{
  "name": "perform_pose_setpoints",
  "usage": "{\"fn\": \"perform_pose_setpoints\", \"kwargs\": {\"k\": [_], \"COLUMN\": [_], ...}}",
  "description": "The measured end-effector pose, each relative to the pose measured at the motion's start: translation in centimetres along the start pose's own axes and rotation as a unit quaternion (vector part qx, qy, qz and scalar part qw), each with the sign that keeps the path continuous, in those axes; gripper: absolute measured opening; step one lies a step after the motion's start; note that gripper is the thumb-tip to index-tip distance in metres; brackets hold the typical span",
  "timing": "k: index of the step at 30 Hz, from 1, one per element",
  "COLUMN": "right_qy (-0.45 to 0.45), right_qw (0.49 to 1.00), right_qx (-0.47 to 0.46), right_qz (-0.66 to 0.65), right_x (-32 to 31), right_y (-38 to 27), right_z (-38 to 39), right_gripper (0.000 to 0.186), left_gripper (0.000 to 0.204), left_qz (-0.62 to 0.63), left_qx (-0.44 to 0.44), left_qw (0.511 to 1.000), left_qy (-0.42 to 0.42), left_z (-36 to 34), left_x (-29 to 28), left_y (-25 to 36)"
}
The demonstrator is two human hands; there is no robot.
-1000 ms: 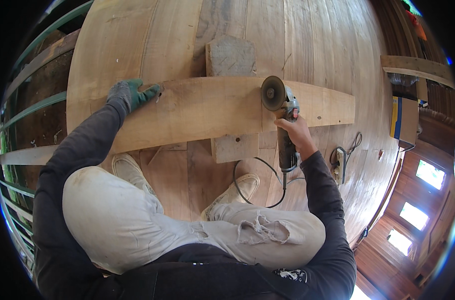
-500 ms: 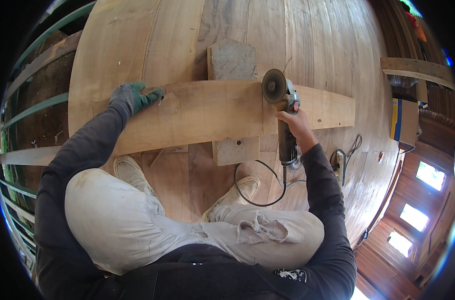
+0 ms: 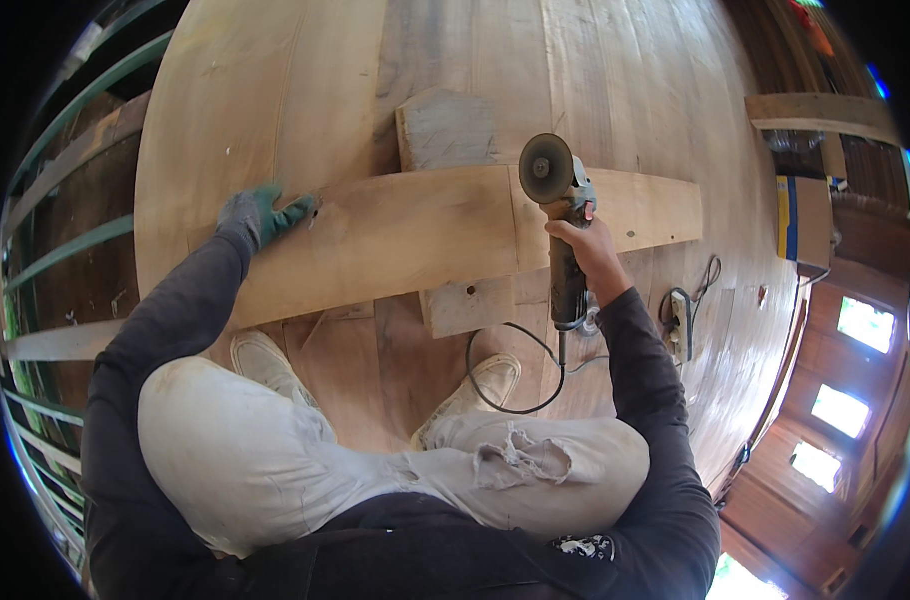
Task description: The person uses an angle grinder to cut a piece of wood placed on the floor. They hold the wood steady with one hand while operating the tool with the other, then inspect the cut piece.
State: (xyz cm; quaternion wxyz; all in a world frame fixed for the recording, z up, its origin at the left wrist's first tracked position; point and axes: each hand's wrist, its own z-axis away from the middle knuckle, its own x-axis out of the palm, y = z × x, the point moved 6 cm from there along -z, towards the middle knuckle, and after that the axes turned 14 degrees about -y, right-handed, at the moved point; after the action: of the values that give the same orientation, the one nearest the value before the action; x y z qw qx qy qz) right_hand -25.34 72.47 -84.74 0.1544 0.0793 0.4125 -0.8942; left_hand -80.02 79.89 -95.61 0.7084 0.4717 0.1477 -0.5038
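Pale, bare wood: a long curved plank point(image 3: 395, 240) lies across a short grey-brown block point(image 3: 455, 200) on the plank floor point(image 3: 275, 90), near its left edge beside the green rails point(image 3: 70, 250). The left hand point(image 3: 260, 215), in a grey-and-green glove, presses flat with fingers spread on the plank's left end. The right hand point(image 3: 585, 250) is closed around a dark angle grinder point(image 3: 560, 220), its round disc point(image 3: 545, 167) at the plank's far edge. Its black cord point(image 3: 515, 385) loops by the shoes; I'd worry it snags, or the disc kicks sideways.
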Motion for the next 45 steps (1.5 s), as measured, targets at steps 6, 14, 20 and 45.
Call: {"fn": "perform_pose_setpoints", "kwargs": {"k": [6, 14, 20, 45], "right_qy": [0.024, 0.061, 0.057, 0.100], "right_qw": [0.992, 0.980, 0.954, 0.855], "right_qx": [-0.039, -0.057, -0.065, -0.044], "right_qz": [-0.114, -0.183, -0.287, -0.506], "right_x": [-1.8, -3.8, -4.0, -9.6], "right_y": [0.8, 4.2, 8.5, 23.4], "right_z": [4.3, 7.6, 8.4, 9.8], "right_gripper": [0.031, 0.036, 0.045, 0.047], "left_gripper": [0.064, 0.078, 0.083, 0.053], "left_qz": [-0.086, -0.086, -0.055, -0.090], "left_qx": [-0.039, -0.098, -0.209, -0.110], "left_qw": [0.991, 0.991, 0.973, 0.982], "left_qy": [-0.095, -0.011, 0.079, 0.128], "left_z": [-1.3, -1.5, 0.6, -8.0], "left_x": [1.6, -1.1, -8.3, -8.9], "left_y": [-1.4, -9.3, -18.0, -12.8]}}
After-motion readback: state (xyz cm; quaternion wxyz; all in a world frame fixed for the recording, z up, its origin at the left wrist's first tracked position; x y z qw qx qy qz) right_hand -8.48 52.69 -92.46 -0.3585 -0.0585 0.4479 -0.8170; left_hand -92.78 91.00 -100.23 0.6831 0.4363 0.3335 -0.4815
